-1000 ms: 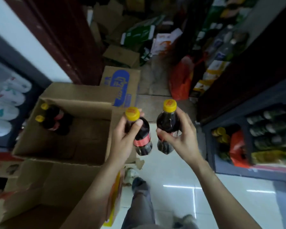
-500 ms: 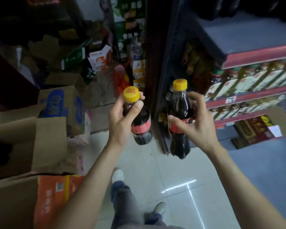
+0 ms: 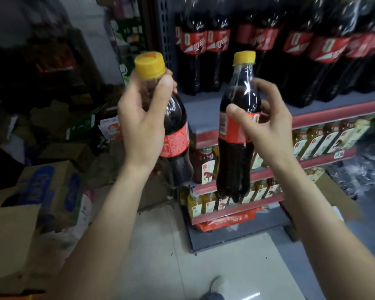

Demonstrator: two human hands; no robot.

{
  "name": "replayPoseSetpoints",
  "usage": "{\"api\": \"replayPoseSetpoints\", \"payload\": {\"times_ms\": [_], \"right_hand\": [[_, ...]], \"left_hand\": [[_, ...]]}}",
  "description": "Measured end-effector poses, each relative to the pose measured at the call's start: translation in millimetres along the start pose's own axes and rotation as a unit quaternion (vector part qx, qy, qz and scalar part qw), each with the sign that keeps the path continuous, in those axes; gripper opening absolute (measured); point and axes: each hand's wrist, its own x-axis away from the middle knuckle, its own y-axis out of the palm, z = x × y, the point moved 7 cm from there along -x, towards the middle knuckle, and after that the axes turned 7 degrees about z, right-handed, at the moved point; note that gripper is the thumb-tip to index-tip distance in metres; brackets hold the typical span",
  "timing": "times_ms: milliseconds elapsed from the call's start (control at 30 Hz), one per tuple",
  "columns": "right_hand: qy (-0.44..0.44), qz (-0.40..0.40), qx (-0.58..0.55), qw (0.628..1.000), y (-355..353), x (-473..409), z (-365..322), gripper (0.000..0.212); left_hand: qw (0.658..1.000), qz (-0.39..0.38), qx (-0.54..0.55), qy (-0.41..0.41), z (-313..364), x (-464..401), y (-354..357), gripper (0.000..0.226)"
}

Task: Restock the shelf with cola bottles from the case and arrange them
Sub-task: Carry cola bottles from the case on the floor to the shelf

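I'm looking at a small shop: a shelf (image 3: pixel 325 114) stocked with big cola bottles (image 3: pixel 206 46), rows of tea bottles (image 3: pixel 318 141) below, and cardboard boxes (image 3: pixel 50 191) on the floor.

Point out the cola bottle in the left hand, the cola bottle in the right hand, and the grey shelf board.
left cola bottle (image 3: pixel 177 141), head view, red label.
right cola bottle (image 3: pixel 234 161), head view, dark lower body.
grey shelf board (image 3: pixel 204 113), head view, bare top surface.

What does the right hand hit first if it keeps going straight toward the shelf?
Likely the bare grey shelf ahead of it. The right hand holds its bottle upright before that gap, left of the big cola bottles. The way looks free, though depth is unclear.
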Motion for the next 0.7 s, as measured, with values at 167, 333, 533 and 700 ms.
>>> {"api": "replayPoseSetpoints", "payload": {"times_ms": [167,333,533,700], "right_hand": [[-0.034,0.034,-0.032,0.998,-39,-63,-5,0.045],[-0.091,0.065,-0.061,0.992,-71,-117,-2,0.052],[-0.131,0.034,-0.085,0.987,-85,-164,28,0.063],[-0.120,0.034,-0.063,0.990,-89,-191,57,0.067]], "left_hand": [[0.997,0.035,0.019,0.071,18,-40,58,0.006],[0.995,0.048,-0.011,0.091,16,-59,122,0.009],[0.990,0.074,-0.087,0.088,-20,-67,188,0.008],[0.984,0.116,-0.123,0.060,-55,-78,225,0.006]]}}
